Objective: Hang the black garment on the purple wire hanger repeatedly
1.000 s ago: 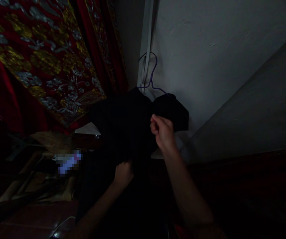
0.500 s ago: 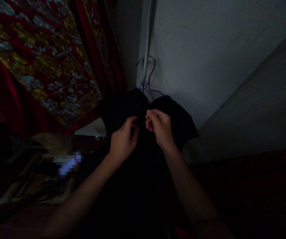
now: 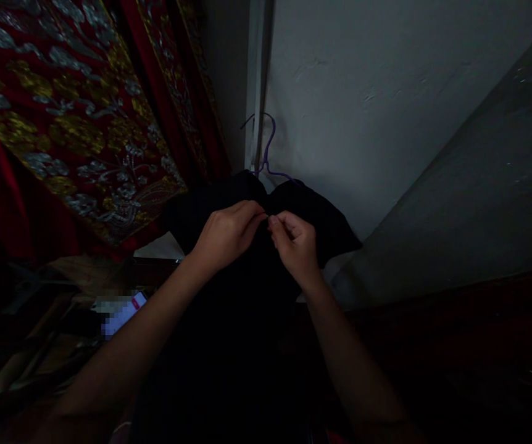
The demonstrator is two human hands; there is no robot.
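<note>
A black short-sleeved garment (image 3: 247,296) hangs from a thin purple hanger (image 3: 267,161) in front of me. Just below its neckline, the fingertips of both hands come together at the centre front. My left hand (image 3: 231,233) is closed in a pinch on the garment, its thumb and forefinger pointing right. Close against it, my right hand (image 3: 295,242) pinches the same spot with thumb and bent forefinger. The dark cloth and dim light hide whether a small fastener is between the fingertips.
Red cloth with gold and silver embroidery (image 3: 85,132) hangs at the left. A pale wall (image 3: 363,105) rises behind the hanger, beside a narrow upright strip (image 3: 255,68). A lit phone (image 3: 124,314) lies at the lower left among dim wooden pieces.
My hands have closed the gap between them. The left hand's loosely curled fingers have moved up and right into a pinch beside the right hand's fingertips. The view has shifted slightly.
</note>
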